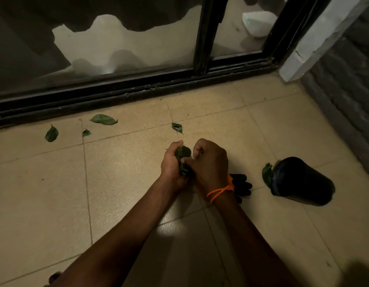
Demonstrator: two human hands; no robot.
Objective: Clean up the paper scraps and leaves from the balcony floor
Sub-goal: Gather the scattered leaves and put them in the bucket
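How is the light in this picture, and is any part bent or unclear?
Head view: dim, warm light; one bright glare patch on the floor tiles between the forearms; the door track curves from wide-angle distortion; a dark blur fills the lower right corner; the leaves stay fairly sharp.

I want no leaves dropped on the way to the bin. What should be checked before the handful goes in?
1. Left hand grips the bunch of leaves: ok.
2. Right hand free to help: cannot tell, its fingers are curled against the bunch.
3. Black bin ready to take leaves: not ok, it lies on its side.
4. Leaf at the bin's mouth inside: not ok, it sticks out.
5. Floor leaves gathered: not ok, four lie near the door track.
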